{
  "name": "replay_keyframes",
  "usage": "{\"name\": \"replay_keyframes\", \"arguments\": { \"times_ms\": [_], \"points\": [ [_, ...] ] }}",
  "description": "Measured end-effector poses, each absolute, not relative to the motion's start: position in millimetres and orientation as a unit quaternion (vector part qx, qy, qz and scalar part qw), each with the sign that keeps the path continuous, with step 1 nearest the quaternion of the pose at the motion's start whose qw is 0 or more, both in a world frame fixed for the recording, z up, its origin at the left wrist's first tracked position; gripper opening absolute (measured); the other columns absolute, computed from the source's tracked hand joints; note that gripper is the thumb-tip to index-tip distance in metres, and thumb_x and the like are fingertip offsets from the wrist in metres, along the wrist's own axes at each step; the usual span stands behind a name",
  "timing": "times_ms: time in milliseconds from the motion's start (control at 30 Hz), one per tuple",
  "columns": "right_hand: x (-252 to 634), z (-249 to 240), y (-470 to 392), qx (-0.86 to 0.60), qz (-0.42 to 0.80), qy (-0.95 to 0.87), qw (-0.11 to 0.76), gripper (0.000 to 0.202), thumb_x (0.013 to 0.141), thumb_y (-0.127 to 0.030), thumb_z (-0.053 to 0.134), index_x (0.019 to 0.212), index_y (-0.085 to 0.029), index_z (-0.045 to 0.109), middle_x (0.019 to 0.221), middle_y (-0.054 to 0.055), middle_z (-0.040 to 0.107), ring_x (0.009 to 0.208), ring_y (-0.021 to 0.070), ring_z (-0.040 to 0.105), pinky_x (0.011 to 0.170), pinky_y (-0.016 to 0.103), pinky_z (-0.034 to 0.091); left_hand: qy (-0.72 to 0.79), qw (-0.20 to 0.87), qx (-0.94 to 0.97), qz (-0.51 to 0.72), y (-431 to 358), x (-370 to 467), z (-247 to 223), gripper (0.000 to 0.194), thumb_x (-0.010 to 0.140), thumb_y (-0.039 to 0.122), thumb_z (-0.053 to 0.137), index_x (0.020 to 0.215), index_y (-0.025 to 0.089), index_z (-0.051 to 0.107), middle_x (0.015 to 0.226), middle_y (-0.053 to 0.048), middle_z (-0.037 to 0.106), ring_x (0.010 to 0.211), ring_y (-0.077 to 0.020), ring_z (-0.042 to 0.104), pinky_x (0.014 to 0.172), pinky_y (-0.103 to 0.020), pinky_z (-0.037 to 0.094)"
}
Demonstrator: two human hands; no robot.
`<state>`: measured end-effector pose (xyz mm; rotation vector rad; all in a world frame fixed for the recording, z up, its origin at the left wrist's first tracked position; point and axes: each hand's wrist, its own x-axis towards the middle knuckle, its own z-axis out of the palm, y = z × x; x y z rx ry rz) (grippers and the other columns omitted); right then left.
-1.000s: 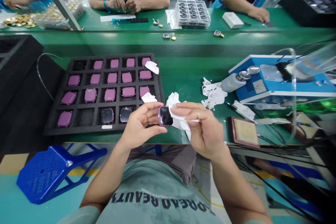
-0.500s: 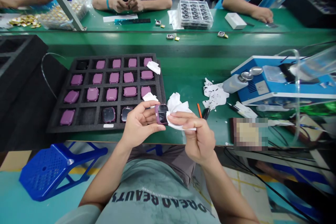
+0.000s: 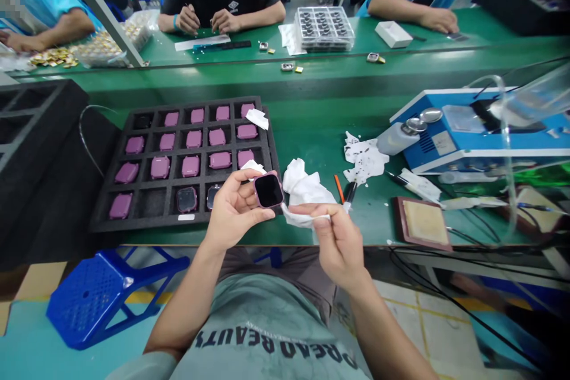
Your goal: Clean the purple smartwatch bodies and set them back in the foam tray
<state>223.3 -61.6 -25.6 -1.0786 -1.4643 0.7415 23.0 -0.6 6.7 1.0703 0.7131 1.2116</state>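
My left hand [image 3: 236, 208] grips a purple smartwatch case [image 3: 268, 191] by its edges, its black screen turned up toward me. Just to the right, my right hand [image 3: 341, 240] pinches a folded white wipe [image 3: 305, 215], whose tip lies close by the watch's right edge; whether they touch I cannot tell. Behind the hands a crumpled white cloth [image 3: 305, 181] lies on the green bench. At left is a black foam tray [image 3: 154, 200] with several purple watch cases [image 3: 190, 166] in its compartments, most back up, a couple in the front row screen up.
An orange stick [image 3: 339, 188] and a black pen-like tool lie right of the cloth. Farther right stand a pump bottle [image 3: 396, 138], a blue machine [image 3: 427, 136] and a soldering sponge holder [image 3: 421, 222]. Co-workers sit across the bench. A blue stool [image 3: 98, 297] stands below left.
My left hand has turned the watch so its screen faces up toward me. The wipe in my right hand has come off the screen to the watch's right edge.
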Motion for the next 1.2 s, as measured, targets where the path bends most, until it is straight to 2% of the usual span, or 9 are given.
{"name": "replay_keyframes", "arguments": {
  "times_ms": [167, 367, 533, 667, 800, 900, 1067, 1200],
  "points": [
    [229.6, -20.8, -54.4, -0.519, 0.39, -0.478, 0.592, 0.022, 0.107, -0.043, 0.055, 0.096, -0.026, 0.062, 0.096, 0.004, 0.081, 0.082, 0.0212, 0.074, 0.072, 0.033, 0.057, 0.301, 0.636, 0.474, 0.53, -1.1, 22.7, 6.6, 0.059, 0.067, 0.008, 0.095, 0.115, 0.022, 0.064, 0.126, -0.009, 0.08, 0.108, -0.021, 0.08, 0.09, -0.025, 0.064],
    [222.1, -15.1, -38.5, -0.485, 0.406, -0.41, 0.657, 0.025, 0.105, -0.05, 0.055, 0.103, -0.026, 0.061, 0.081, 0.001, 0.073, 0.066, 0.0181, 0.066, 0.061, 0.031, 0.053, 0.313, 0.631, 0.49, 0.514, -1.4, 22.6, 7.6, 0.059, 0.064, 0.009, 0.097, 0.114, 0.021, 0.066, 0.126, -0.011, 0.08, 0.11, -0.0237, 0.079, 0.09, -0.026, 0.064],
    [211.3, 1.1, -30.4, -0.496, 0.339, -0.418, 0.682, 0.021, 0.104, -0.046, 0.058, 0.104, -0.026, 0.063, 0.09, 0.003, 0.075, 0.077, 0.0196, 0.072, 0.064, 0.032, 0.056, 0.33, 0.626, 0.501, 0.498, -1.9, 22.4, 6.3, 0.061, 0.063, 0.012, 0.098, 0.115, 0.019, 0.067, 0.127, -0.015, 0.079, 0.106, -0.0242, 0.08, 0.09, -0.028, 0.065],
    [201.2, 15.5, -26.9, -0.519, 0.21, -0.445, 0.699, 0.017, 0.106, -0.039, 0.057, 0.103, -0.025, 0.065, 0.093, 0.004, 0.077, 0.082, 0.0201, 0.076, 0.069, 0.033, 0.06, 0.331, 0.625, 0.502, 0.498, -2.3, 22.3, 7.0, 0.062, 0.063, 0.012, 0.098, 0.116, 0.019, 0.068, 0.134, -0.016, 0.075, 0.109, -0.0256, 0.08, 0.088, -0.028, 0.065],
    [191.6, 17.4, -25.9, -0.501, 0.093, -0.515, 0.69, 0.013, 0.107, -0.029, 0.054, 0.112, -0.024, 0.065, 0.101, 0.006, 0.08, 0.092, 0.0202, 0.079, 0.075, 0.033, 0.062, 0.332, 0.619, 0.507, 0.5, -2.5, 23.6, 8.3, 0.061, 0.062, 0.011, 0.099, 0.115, 0.019, 0.069, 0.134, -0.016, 0.075, 0.111, -0.026, 0.079, 0.09, -0.028, 0.065],
    [188.1, 13.3, -27.1, -0.492, 0.056, -0.565, 0.66, 0.019, 0.105, -0.022, 0.055, 0.121, -0.025, 0.066, 0.109, 0.006, 0.081, 0.096, 0.0196, 0.079, 0.078, 0.033, 0.063, 0.322, 0.615, 0.51, 0.508, -2.7, 25.1, 7.6, 0.061, 0.062, 0.009, 0.098, 0.115, 0.019, 0.069, 0.132, -0.016, 0.076, 0.111, -0.0254, 0.079, 0.091, -0.028, 0.065],
    [187.0, 11.8, -28.1, -0.504, -0.024, -0.577, 0.642, 0.021, 0.102, -0.02, 0.061, 0.121, -0.024, 0.07, 0.106, 0.003, 0.08, 0.088, 0.0163, 0.077, 0.074, 0.028, 0.062, 0.322, 0.615, 0.511, 0.507, -3.1, 26.7, 5.2, 0.061, 0.062, 0.01, 0.099, 0.115, 0.018, 0.068, 0.133, -0.017, 0.075, 0.112, -0.0254, 0.079, 0.09, -0.028, 0.065],
    [182.3, 12.2, -30.6, -0.513, 0.009, -0.567, 0.644, 0.023, 0.103, -0.02, 0.059, 0.121, -0.028, 0.07, 0.106, 0.003, 0.079, 0.087, 0.0181, 0.077, 0.073, 0.031, 0.062, 0.318, 0.616, 0.508, 0.511, -3.4, 27.5, 4.0, 0.064, 0.061, 0.012, 0.099, 0.116, 0.019, 0.069, 0.131, -0.016, 0.077, 0.112, -0.0256, 0.078, 0.092, -0.03, 0.064]
  ]
}}
